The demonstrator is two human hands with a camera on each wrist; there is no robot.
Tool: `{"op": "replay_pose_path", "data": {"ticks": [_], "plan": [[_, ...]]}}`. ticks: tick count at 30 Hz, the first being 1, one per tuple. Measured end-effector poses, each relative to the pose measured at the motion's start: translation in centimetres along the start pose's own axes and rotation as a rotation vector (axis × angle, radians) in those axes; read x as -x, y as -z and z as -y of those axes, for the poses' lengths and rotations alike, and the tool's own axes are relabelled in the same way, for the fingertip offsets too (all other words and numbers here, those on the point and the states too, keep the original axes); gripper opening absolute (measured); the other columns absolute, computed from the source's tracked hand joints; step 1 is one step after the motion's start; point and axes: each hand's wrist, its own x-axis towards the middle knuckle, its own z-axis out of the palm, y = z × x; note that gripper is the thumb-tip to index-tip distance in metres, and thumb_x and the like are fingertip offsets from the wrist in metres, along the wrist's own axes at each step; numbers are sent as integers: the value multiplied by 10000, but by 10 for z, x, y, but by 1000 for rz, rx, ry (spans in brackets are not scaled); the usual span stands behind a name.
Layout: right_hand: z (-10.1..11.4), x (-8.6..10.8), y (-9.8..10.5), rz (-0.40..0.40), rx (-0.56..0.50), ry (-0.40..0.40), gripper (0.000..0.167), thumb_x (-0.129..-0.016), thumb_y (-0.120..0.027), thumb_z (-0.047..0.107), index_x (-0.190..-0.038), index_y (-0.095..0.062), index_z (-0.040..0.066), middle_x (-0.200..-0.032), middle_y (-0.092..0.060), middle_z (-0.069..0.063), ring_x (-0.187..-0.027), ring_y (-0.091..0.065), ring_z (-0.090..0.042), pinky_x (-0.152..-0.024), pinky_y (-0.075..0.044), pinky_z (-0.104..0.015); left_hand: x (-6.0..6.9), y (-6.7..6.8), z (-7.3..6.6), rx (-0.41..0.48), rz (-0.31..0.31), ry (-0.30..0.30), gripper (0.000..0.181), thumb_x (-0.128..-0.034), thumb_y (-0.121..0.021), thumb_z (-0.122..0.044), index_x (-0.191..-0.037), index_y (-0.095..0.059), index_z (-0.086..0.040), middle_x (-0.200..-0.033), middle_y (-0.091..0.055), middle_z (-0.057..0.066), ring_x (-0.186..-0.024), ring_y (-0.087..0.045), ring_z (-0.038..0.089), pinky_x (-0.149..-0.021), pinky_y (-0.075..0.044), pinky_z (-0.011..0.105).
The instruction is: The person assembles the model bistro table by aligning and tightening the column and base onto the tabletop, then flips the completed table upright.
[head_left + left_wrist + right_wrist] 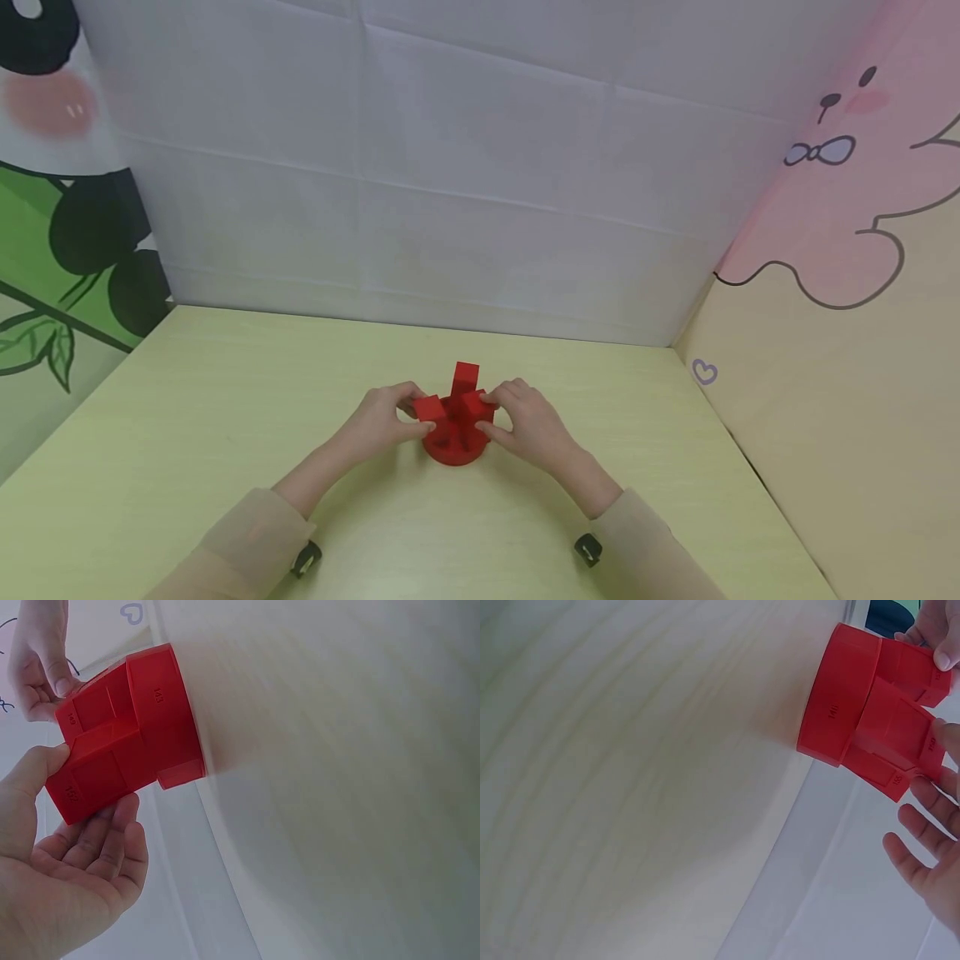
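Observation:
A round red plastic base (pixel 454 456) stands on the table, with three red blocks rising from it. My left hand (pixel 381 423) grips the left block (pixel 430 407) between thumb and fingers; in the left wrist view that block (pixel 94 780) bears the number 152. On the other side, my right hand (pixel 531 425) pinches the right block (pixel 474 407), which the right wrist view shows as a tapered piece (pixel 900 727) seated against the base (pixel 840 694). The back block (pixel 465 377) is touched by neither hand. Fingers partly cover both gripped blocks.
The pale yellow tabletop (pixel 637 400) runs back to a white creased sheet (pixel 480 183). A panel with a pink cartoon figure (pixel 847 217) borders the right, and a green and black cartoon panel (pixel 60 217) the left. Small black devices (pixel 588 549) sit by both cuffs.

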Motion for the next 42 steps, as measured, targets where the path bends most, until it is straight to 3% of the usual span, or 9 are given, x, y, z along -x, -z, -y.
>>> {"op": "replay_pose_path", "data": {"ticks": [4, 8, 13, 18, 22, 29, 42], "plan": [[-2, 0, 1, -28, 12, 23, 312, -793, -758, 266, -1050, -639, 133, -932, -622, 32, -874, -543, -112, -739, -482, -267, 0, 0, 0, 0, 1, 6, 236, -786, -752, -186, -988, -638, -141, -858, -651, -55, -879, -620, 212, -692, -461, 301], [-5, -1, 3, -35, -9, 36, 367, -794, -757, 262, -1115, -629, 137, -1053, -604, -11, -975, -549, -157, -802, -500, -312, 0, 0, 0, 7, 1, 6, 240, -782, -753, -182, -989, -640, -136, -856, -653, -54, -877, -622, 215, -691, -460, 303], [-10, -3, 7, 52, -106, 57, 387, -856, -690, 232, -1224, -585, 174, -1260, -552, 2, -1183, -487, -159, -954, -462, -365, 0, 0, 0, 1, -1, 10, 249, -780, -755, -182, -995, -640, -129, -859, -653, -53, -863, -615, 190, -691, -459, 301], [-11, -8, 11, 157, -151, 147, 389, -893, -616, 143, -1273, -565, 207, -1348, -519, 12, -1249, -434, -159, -1000, -430, -371, -1, 0, 1, -10, -1, 18, 254, -780, -759, -186, -998, -640, -133, -869, -655, -52, -846, -603, 149, -690, -466, 297], [-11, -11, 11, 189, -114, 226, 398, -894, -593, 95, -1275, -572, 208, -1374, -508, 9, -1266, -423, -187, -1012, -417, -381, -1, -2, 4, -17, 4, 24, 257, -782, -760, -197, -1002, -637, -144, -878, -653, -55, -845, -595, 130, -689, -472, 291], [-12, -12, 12, 200, -56, 275, 515, -817, -542, -60, -1265, -584, 191, -1348, -536, -7, -1237, -458, -216, -979, -437, -397, -1, -3, 5, -19, -2, 29, 255, -780, -762, -193, -997, -635, -148, -878, -654, -55, -843, -597, 130, -694, -476, 289], [-15, -12, 14, 230, 13, 255, 472, -850, -605, 48, -1290, -567, 215, -1356, -515, -4, -1227, -460, -184, -976, -434, -366, -1, -1, 1, -14, -3, 17, 247, -781, -758, -184, -992, -638, -141, -870, -656, -55, -841, -599, 127, -688, -471, 293]]}}
